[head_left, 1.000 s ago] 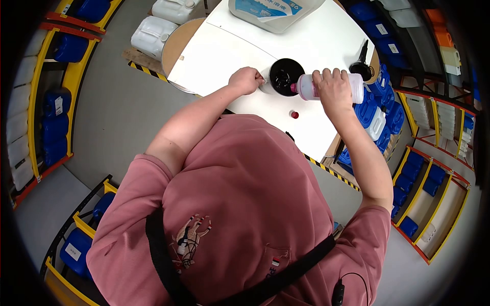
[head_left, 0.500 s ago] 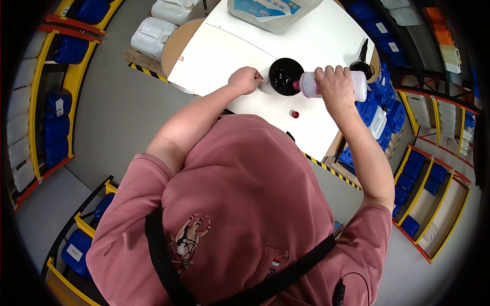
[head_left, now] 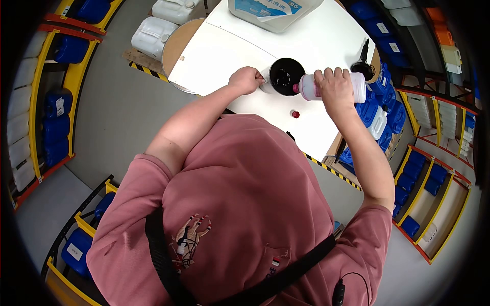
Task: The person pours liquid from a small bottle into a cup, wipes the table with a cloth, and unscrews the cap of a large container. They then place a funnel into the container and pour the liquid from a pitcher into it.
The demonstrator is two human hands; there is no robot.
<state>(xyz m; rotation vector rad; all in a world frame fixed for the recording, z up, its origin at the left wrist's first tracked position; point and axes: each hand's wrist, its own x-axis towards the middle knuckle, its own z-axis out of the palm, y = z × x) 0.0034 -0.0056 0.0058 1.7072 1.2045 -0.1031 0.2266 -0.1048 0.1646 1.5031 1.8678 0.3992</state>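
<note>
A pale jug (head_left: pixel 267 85) with a dark, nearly black inside stands on the white table. My left hand (head_left: pixel 246 80) is closed at its left side, fingers wrapped round the handle. Tipped almost flat, a translucent white bottle (head_left: pixel 359 87) with pink liquid showing in it lies in the grip of my right hand (head_left: pixel 335 91). Its reddish-pink mouth points left, right at the jug's rim. A small red cap (head_left: pixel 295 114) rests on the tabletop just below the jug.
At the table's far side stands a large translucent canister (head_left: pixel 275 15) with a blue label. A black funnel (head_left: pixel 362 66) lies at the right edge. Blue jerrycans (head_left: pixel 395 115) crowd the floor on the right; white jerrycans (head_left: pixel 149 39) stand at the left. Shelving (head_left: pixel 81 46) lines both sides.
Hardly anything differs. The bottle in my right hand has shifted very slightly, its mouth still at the jug's rim; my left hand keeps its place on the handle.
</note>
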